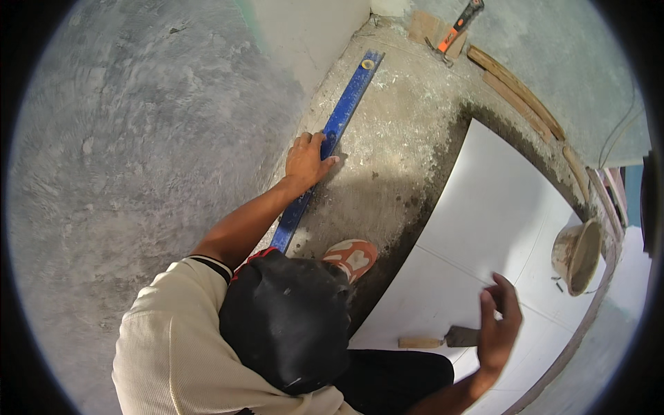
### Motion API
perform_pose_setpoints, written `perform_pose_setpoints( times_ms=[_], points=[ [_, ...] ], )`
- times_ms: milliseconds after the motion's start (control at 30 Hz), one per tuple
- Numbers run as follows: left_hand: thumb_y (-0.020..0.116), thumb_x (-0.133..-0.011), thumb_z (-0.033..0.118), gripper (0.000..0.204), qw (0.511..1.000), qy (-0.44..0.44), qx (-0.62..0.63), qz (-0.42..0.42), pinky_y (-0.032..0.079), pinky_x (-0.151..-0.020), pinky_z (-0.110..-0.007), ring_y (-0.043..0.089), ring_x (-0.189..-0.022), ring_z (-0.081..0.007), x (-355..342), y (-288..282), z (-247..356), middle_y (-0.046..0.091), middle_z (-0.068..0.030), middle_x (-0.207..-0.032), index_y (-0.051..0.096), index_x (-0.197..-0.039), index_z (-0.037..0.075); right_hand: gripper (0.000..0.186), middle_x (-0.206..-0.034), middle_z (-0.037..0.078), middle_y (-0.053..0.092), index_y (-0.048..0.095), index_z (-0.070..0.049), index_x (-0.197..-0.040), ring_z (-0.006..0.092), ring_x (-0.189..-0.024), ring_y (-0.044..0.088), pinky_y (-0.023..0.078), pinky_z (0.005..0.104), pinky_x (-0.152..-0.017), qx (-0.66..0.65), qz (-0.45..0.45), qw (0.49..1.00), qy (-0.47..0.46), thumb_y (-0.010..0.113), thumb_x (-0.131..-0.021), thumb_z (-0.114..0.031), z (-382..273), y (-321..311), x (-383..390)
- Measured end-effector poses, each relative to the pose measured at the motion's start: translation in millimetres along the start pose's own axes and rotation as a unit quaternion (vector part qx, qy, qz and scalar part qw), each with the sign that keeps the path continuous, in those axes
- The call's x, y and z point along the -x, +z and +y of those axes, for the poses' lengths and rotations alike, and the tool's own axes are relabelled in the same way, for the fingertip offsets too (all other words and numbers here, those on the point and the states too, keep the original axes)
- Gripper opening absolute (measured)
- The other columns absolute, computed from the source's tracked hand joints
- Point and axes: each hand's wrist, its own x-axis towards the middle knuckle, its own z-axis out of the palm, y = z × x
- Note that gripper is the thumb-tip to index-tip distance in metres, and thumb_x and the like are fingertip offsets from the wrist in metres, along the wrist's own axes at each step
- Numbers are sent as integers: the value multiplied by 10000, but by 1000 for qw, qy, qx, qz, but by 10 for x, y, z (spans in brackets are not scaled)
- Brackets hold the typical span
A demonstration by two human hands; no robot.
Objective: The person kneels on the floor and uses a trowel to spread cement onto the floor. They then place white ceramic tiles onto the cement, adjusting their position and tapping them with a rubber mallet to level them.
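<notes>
- The long blue metal spirit level (pixel 337 128) lies flat on the rough grey mortar bed (pixel 401 149), running along the foot of the pale wall (pixel 304 34).
- The left hand (pixel 308 162) is pressed palm down on the level near its middle, fingers spread over it rather than closed round it.
- For a true reading, the level is best kept flat with even pressure and its vial watched.
- The right hand (pixel 499 325) is raised, loosely open and holding nothing, above the white laid tiles (pixel 498 207).
- A wooden-handled trowel (pixel 443 339) lies on the tiles just beside it; a mortar-smeared bucket (pixel 577 256) and an orange-handled hammer (pixel 458 24) are farther off.
</notes>
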Motion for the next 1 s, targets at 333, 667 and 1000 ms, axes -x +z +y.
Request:
perform_pose_setpoints(
  times_ms=[333, 667, 1000],
  points=[
    [828, -796, 408, 764, 989, -103, -50, -93, 526, -992, -459, 613, -1208, -362, -440, 187, 16, 614, -186, -1273, 542, -1414, 62, 322, -943, 155, 704, 681, -3, -1230, 253, -816, 677, 541, 375, -772, 29, -106, 989, -102, 724, -945, -148, -80, 598, -421],
    [836, -797, 386, 653, 996, -17, 41, -75, 533, -930, -458, 665, -1091, -377, -269, -569, 516, 657, -218, -1161, 657, -1293, 1, 331, -942, 145, 712, 684, -8, -1241, 242, -814, 686, 541, 368, -768, 10, -84, 994, -68, 722, -949, -158, 46, 496, -467],
    [743, -923, 397, 589, 933, 232, 274, 25, 600, -902, -425, 703, -1023, -327, -1339, -2673, 1930, 677, -230, -1184, 583, -1243, -71, 342, -946, 136, 723, 682, -4, -1252, 217, -807, 693, 543, 341, -713, -39, -73, 994, -65, 726, -948, -154, 65, 410, -482]
  ],
)
